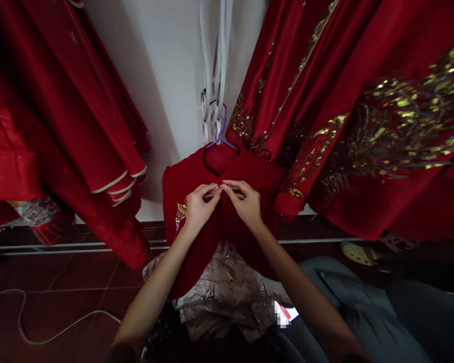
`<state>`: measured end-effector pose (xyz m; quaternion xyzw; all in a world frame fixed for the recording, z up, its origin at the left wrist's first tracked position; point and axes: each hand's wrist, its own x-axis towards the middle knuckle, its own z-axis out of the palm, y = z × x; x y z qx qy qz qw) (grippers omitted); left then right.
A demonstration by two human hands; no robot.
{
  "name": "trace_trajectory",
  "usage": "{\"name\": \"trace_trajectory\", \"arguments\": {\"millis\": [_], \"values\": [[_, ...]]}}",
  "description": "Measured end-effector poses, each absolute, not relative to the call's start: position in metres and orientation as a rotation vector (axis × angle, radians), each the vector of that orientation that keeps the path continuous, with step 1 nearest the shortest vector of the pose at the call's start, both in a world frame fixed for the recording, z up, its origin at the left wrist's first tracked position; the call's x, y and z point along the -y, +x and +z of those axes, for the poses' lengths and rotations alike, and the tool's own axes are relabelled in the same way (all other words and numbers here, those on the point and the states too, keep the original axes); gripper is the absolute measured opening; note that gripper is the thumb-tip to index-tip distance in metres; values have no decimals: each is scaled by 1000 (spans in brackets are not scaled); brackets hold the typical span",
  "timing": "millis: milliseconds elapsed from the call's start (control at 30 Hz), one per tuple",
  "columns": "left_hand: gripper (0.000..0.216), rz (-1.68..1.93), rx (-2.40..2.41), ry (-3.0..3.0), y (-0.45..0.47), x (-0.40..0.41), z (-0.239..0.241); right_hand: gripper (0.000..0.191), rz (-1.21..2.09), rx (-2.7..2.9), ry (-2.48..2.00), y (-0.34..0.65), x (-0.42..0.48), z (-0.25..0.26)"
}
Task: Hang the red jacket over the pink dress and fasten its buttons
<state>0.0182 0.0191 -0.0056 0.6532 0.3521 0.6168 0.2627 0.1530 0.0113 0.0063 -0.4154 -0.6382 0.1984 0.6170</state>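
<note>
A short red garment (245,227), cut like a vest or capelet, hangs on a purple hanger (222,137) in front of me. A gold and beaded ornament (181,212) decorates its left side. My left hand (202,204) pinches the front edge just below the neckline. My right hand (244,201) pinches the opposite front edge, its fingertips meeting those of the left. Any small fastener between the fingertips is too small to make out. Crumpled beige shiny fabric (230,282) lies below the garment, close to my body.
Red garments with pale trim (109,151) hang at left. Sequinned red garments (401,116) hang at right. A white metal rack (219,60) stands against the wall. A cable (60,330) runs over the tiled floor. A person's leg (363,302) and a yellow clog (357,253) are at right.
</note>
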Motion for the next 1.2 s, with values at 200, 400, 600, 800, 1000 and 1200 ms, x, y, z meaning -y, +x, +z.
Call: {"name": "trace_trajectory", "arguments": {"millis": [200, 400, 600, 800, 1000, 1200], "values": [[18, 1648, -984, 1785, 16, -23, -6, 26, 431, 1500, -930, 152, -8, 7], [16, 1587, -1074, 2000, 10, -25, -1, 27, 464, 1491, -931, 154, -9, 5], [16, 1553, -1144, 2117, 8, -25, 3, 31, 572, 1464, -936, 155, -17, 2], [19, 1564, -1163, 2175, 11, -27, 1, 31, 770, 1384, -910, 157, -28, 6], [19, 1568, -1119, 2175, 10, -30, -2, 23, 820, 1388, -963, 160, -33, 8], [20, 1618, -1004, 1932, 21, -28, -12, 20, 488, 1433, -1046, 146, -38, 3]]}}
